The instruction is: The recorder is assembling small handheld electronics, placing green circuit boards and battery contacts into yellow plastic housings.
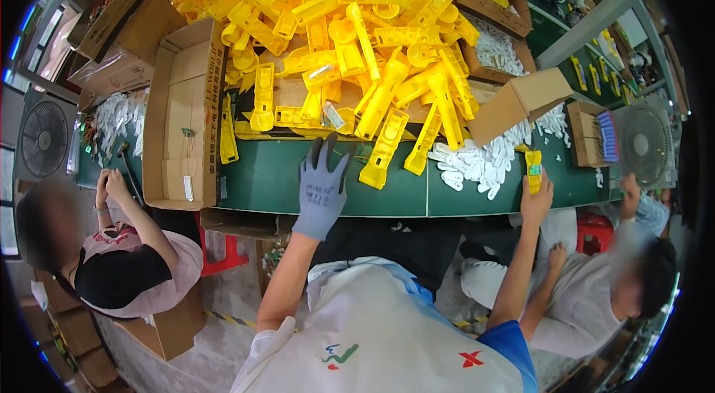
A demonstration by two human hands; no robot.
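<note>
My left hand (322, 190), in a grey-blue glove with dark fingertips, lies over the near part of the green table. Its fingers are stretched out and hold nothing that I can see. Just beyond the fingertips lie a small white and silver part (333, 117) and the yellow plastic housings of a large heap (313, 28). Out to the right, my bare right hand (536, 201) grips the lower end of a yellow plastic housing (534, 164) with a green circuit board in it. Two loose yellow housings (384, 149) lie on the table between my hands.
White plastic pieces (477, 162) are piled near my right hand, beside a tilted cardboard box (514, 106). A long cardboard box (175, 95) stands left of my gloved hand. One person (112, 259) sits at the left, another (588, 281) at the right. Fans (45, 138) stand at both ends.
</note>
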